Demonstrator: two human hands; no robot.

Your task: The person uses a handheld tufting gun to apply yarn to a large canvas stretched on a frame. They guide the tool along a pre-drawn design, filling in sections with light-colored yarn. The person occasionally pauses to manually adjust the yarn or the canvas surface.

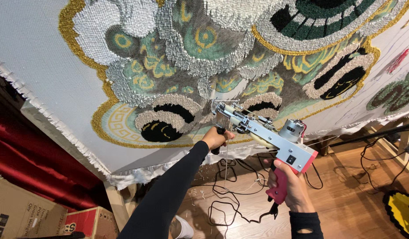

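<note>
I hold a tufting gun [266, 132] with a silver body and pink grip up against a stretched white cloth [36, 57]. My right hand [290, 188] grips the pink rear handle. My left hand [217, 138] is closed on the black front handle. The gun's needle tip touches the cloth near a grey, green, gold and black tufted pattern [204, 57]. A thin yarn strand hangs down from the gun.
Black cables [226, 194] lie tangled on the wooden floor [346, 203] below. Cardboard boxes [23, 214] stand at lower left beside red drapery [31, 159]. A yellow and black tufted piece [401, 212] lies at lower right. A wooden frame edge [120, 206] holds the cloth.
</note>
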